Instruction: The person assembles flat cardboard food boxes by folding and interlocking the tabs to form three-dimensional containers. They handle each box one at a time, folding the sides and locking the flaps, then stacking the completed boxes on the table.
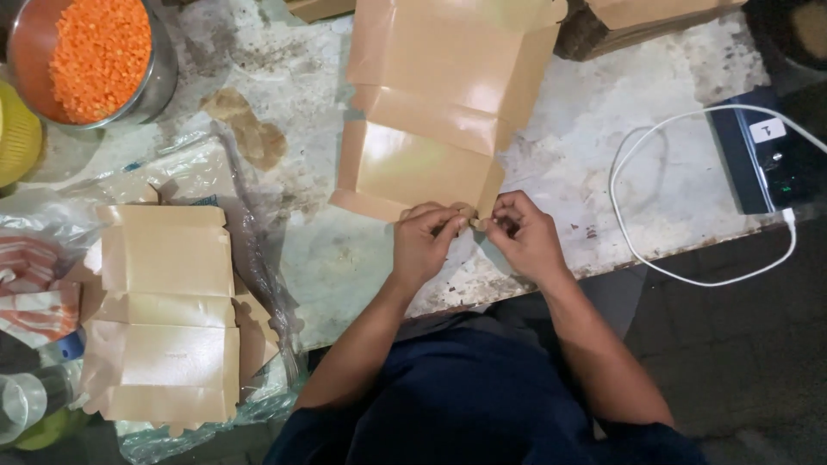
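Both hands work at the table's near edge — the left hand (424, 239) and right hand (522, 237) pinch shut on the bottom corner of a creased brown paper sheet (431, 120) lying flat on the worn table (603, 155). Its folds are pressed but it remains unassembled, judging by the stack of finished-looking folded pieces (164, 310) (beside a bowl of orange lentils (99, 52)).

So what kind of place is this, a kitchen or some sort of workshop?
Probably a small food-packing bench. Both hands pinch a corner of a flat brown paper box, more folded boxes lie stacked alongside, and a metal bowl of orange lentils sits on the worn table.
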